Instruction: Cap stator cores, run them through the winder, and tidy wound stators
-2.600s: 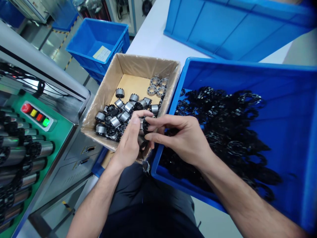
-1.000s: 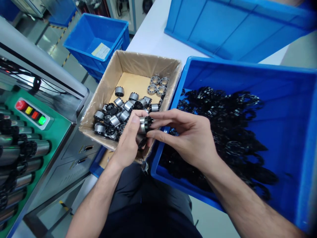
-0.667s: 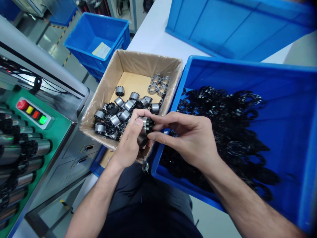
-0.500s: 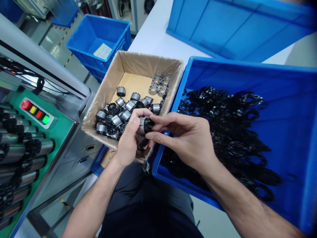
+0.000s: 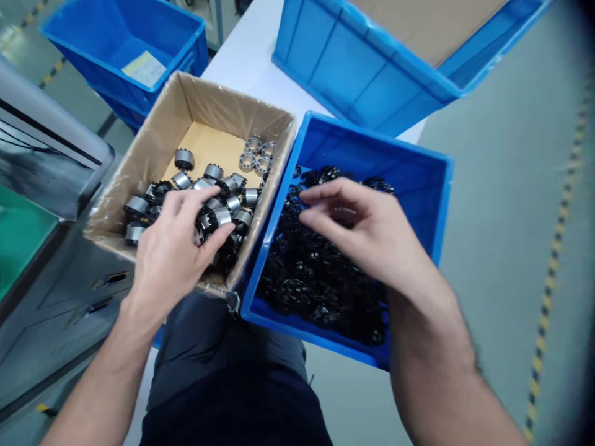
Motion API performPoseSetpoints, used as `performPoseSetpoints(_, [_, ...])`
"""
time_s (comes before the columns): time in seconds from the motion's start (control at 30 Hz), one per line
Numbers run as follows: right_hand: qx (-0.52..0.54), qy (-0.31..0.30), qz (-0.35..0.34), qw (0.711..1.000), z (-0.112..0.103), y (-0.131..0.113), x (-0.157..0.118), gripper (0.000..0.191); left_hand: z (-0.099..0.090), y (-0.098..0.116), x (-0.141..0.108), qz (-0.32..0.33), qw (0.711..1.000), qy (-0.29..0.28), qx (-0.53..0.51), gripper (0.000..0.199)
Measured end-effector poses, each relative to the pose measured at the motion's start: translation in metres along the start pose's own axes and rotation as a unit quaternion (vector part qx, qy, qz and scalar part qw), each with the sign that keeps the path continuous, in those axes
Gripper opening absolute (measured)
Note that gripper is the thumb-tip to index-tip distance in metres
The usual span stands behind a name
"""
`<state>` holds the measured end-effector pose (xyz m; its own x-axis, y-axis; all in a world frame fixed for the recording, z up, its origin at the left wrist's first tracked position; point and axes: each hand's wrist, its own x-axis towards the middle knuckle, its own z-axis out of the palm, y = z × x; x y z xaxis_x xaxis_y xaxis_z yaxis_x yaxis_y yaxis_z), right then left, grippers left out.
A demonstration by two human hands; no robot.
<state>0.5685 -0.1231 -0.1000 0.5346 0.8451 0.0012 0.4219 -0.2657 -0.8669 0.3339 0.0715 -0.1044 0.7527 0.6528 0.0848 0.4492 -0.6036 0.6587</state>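
Note:
My left hand (image 5: 174, 238) hovers over the cardboard box (image 5: 151, 130), thumb and fingers spread above a pile of short silver metal cylinders (image 5: 223, 215) with black toothed ends. Whether its fingertips touch any of them I cannot tell. Over the blue bin (image 5: 372, 133) on the right is my right hand (image 5: 360, 226), its thumb and forefinger a little apart and no part visible between them. Black toothed plastic rings (image 5: 302, 285) lie heaped in that bin, below the hand. Several bare metal rings (image 5: 253, 145) stand grouped in the box's far right corner.
Another blue bin (image 5: 334, 68) with a brown panel on top stands behind on the white table (image 5: 251, 49). Stacked blue crates (image 5: 125, 52) are at the far left. A grey metal cabinet (image 5: 93, 310) borders the left; yellow-black floor tape (image 5: 548, 297) runs along the right.
Both hands were together on one cylinder with a black end; they have separated. The left has let go over the box, and the right has moved over the bin. The view has shifted right.

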Motion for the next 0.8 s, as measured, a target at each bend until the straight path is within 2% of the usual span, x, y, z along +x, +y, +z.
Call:
performPoseSetpoints(0.07, [-0.148,-0.107,0.006,0.983,-0.009,0.008,-0.019,0.034,0.000,-0.007,0.000,-0.004,0.999,0.021,-0.025,0.060])
performPoseSetpoints(0.13, [-0.260,-0.208,0.021,0.943,-0.002,0.017,-0.040,0.052,0.004,-0.012,-0.001,-0.004,0.997,0.041,-0.071,0.055])
performPoseSetpoints(0.2, [-0.333,-0.254,0.037,0.908,0.013,0.023,-0.055,0.063,0.008,-0.013,-0.002,-0.001,0.993,0.056,-0.107,0.046])
performPoseSetpoints(0.3, [-0.379,-0.278,0.045,0.882,0.033,0.023,-0.065,0.047,0.012,-0.009,-0.004,-0.012,0.983,0.059,-0.175,0.037])
performPoseSetpoints(0.37, [-0.381,-0.295,0.045,0.875,0.035,0.021,-0.064,0.035,0.013,-0.004,-0.005,-0.034,0.967,0.042,-0.250,0.033])
performPoseSetpoints(0.43, [-0.357,-0.313,0.045,0.879,0.029,0.022,-0.060,0.029,0.015,0.002,-0.005,-0.054,0.943,0.020,-0.329,0.031])
performPoseSetpoints(0.5, [-0.308,-0.316,0.057,0.896,0.020,0.028,-0.056,0.031,0.019,0.010,-0.003,-0.074,0.913,0.002,-0.401,0.031])
performPoseSetpoints(0.67, [-0.225,-0.248,0.087,0.938,0.008,0.053,-0.043,0.042,0.033,0.022,0.004,-0.120,0.842,-0.037,-0.525,0.037])
performPoseSetpoints(0.8, [-0.164,-0.224,0.085,0.957,0.011,0.058,-0.043,0.029,0.036,0.019,0.007,-0.154,0.810,-0.055,-0.563,0.037])
